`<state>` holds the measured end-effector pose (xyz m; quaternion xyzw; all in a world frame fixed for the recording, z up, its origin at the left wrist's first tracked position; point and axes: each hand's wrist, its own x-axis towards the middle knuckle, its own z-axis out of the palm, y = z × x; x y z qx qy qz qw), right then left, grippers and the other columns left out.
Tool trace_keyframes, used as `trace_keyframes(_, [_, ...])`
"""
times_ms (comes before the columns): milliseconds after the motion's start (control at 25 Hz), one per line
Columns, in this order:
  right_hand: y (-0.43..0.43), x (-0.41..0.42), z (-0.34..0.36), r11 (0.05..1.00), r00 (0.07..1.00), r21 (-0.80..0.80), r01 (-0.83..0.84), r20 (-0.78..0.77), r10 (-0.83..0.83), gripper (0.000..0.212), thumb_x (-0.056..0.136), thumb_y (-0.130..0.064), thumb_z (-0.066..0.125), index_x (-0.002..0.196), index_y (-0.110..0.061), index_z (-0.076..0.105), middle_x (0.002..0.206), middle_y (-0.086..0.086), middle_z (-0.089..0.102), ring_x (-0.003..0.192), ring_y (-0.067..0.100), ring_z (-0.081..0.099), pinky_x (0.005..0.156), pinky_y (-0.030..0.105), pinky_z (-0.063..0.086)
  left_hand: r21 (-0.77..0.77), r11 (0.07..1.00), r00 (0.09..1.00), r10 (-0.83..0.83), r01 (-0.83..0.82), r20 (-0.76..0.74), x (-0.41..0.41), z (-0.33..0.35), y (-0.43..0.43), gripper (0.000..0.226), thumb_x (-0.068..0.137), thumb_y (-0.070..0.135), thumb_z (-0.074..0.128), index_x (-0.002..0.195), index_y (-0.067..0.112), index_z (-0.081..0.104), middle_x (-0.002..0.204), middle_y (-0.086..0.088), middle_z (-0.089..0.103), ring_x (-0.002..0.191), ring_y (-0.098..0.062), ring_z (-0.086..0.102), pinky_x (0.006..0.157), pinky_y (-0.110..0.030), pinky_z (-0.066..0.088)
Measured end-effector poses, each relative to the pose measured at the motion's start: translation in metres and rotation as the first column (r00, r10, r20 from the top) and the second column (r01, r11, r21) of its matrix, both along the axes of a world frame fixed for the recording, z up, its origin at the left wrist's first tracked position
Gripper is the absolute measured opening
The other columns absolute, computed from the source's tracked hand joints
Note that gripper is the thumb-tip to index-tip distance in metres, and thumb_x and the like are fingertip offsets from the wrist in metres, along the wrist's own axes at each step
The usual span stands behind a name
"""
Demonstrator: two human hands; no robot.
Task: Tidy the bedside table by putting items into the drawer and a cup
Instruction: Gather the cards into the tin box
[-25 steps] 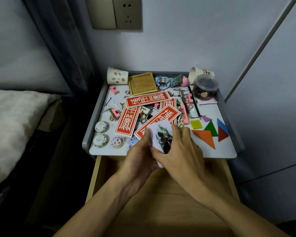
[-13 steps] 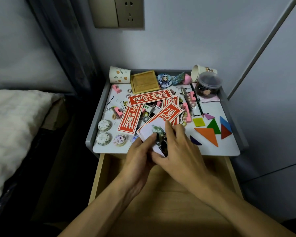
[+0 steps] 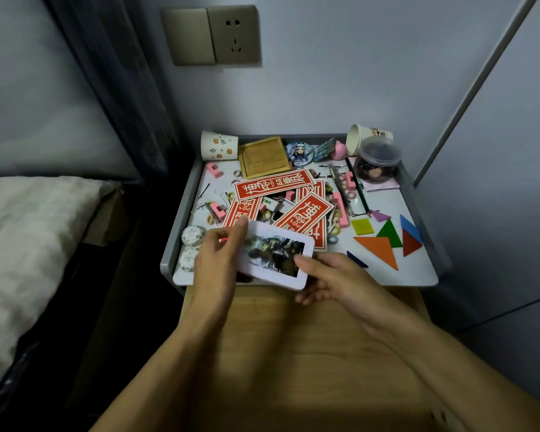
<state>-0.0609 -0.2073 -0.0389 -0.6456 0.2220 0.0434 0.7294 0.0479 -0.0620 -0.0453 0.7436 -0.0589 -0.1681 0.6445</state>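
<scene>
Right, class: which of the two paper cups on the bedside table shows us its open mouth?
The white paper cup at back right, behind the clear plastic jar; the orange-patterned paper cup shows only its side.

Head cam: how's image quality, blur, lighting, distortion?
Head view: dim, flat light, no glare; the picture on the card held by left hand and right hand is smeared, while the red stickers read sharp; wide-angle lens tilts the wall trim; the gap beside the bed goes near black.
</scene>
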Motion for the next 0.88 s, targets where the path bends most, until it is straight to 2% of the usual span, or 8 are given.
trace_keyframes(120, [0.005,-0.003,-0.001,0.995,0.997,-0.065,-0.076,-0.021,0.074,0.024,0.097,-0.028,0.055,0.117,-0.017,0.062,0.096,0.004,0.075,0.073,0.018,0.067,0.068,0.028,0.053,0.298,0.951,0.979,-0.133,0.081,0.156,0.005,0.000,0.007,0.057,0.092,0.062,0.043,0.082,0.010,0.064,0.074,-0.006,0.071,0.063,-0.017,0.069,0.057,-0.025,0.055])
trace_keyframes(200, [0.012,-0.004,-0.008,0.998,0.999,-0.053,-0.044,-0.028,0.042,0.027,0.096,-0.028,0.055,0.119,-0.015,0.061,0.091,0.003,0.074,0.068,0.017,0.064,0.065,0.028,0.051,0.397,0.916,0.972,-0.143,0.059,0.186,0.005,-0.005,0.008,0.059,0.092,0.062,0.042,0.076,0.010,0.064,0.072,-0.004,0.070,0.058,-0.013,0.068,0.053,-0.023,0.053])
trace_keyframes(400, [0.028,-0.005,-0.018,1.000,1.000,-0.018,0.008,0.008,-0.008,0.032,0.094,-0.029,0.059,0.118,-0.007,0.060,0.084,0.006,0.070,0.059,0.016,0.060,0.056,0.026,0.049,0.313,0.947,0.987,-0.116,0.077,0.109,0.009,-0.020,0.024,0.061,0.083,0.070,0.047,0.082,0.012,0.064,0.082,-0.007,0.073,0.070,-0.021,0.073,0.071,-0.046,0.060])
trace_keyframes(520, [0.035,-0.010,-0.021,0.998,1.000,0.053,-0.017,-0.015,0.018,0.033,0.094,-0.028,0.059,0.118,-0.004,0.057,0.090,0.020,0.069,0.060,0.021,0.064,0.053,0.026,0.054,0.322,0.939,0.989,-0.138,0.116,0.048,0.001,-0.022,0.034,0.064,0.085,0.067,0.045,0.087,0.007,0.064,0.084,-0.010,0.073,0.070,-0.022,0.073,0.069,-0.047,0.060])
trace_keyframes(600, [0.042,-0.017,-0.023,0.996,0.999,0.087,-0.036,-0.037,0.040,0.031,0.095,-0.027,0.060,0.117,-0.006,0.058,0.097,0.024,0.070,0.063,0.023,0.066,0.055,0.028,0.056,0.417,0.898,0.985,-0.170,0.142,0.029,-0.007,-0.021,0.041,0.059,0.091,0.061,0.042,0.087,0.007,0.064,0.086,-0.009,0.072,0.071,-0.020,0.073,0.071,-0.044,0.060])
trace_keyframes(760, [0.052,-0.026,-0.041,0.987,0.992,0.135,-0.088,-0.081,0.100,0.031,0.092,-0.026,0.064,0.116,-0.007,0.061,0.095,0.016,0.073,0.069,0.023,0.067,0.061,0.028,0.057,0.515,0.815,0.962,-0.260,0.264,-0.082,-0.012,-0.014,0.064,0.052,0.096,0.057,0.041,0.094,0.010,0.063,0.091,-0.007,0.072,0.077,-0.019,0.073,0.075,-0.039,0.061])
trace_keyframes(840, [0.053,-0.027,-0.055,0.986,0.984,0.115,-0.125,-0.111,0.138,0.029,0.093,-0.028,0.063,0.114,-0.008,0.063,0.091,0.012,0.073,0.068,0.020,0.065,0.059,0.026,0.054,0.643,0.712,0.948,-0.311,0.281,-0.070,-0.005,-0.012,0.080,0.045,0.098,0.054,0.042,0.100,0.015,0.063,0.092,-0.003,0.071,0.077,-0.018,0.072,0.073,-0.037,0.061])
trace_keyframes(880, [0.052,-0.026,-0.064,0.988,0.979,0.075,-0.136,-0.143,0.146,0.029,0.093,-0.030,0.063,0.113,-0.008,0.064,0.086,0.008,0.072,0.066,0.016,0.062,0.056,0.024,0.050,0.753,0.616,0.947,-0.320,0.231,-0.028,0.001,-0.014,0.085,0.041,0.098,0.053,0.044,0.101,0.017,0.064,0.091,-0.002,0.070,0.075,-0.016,0.071,0.072,-0.037,0.061])
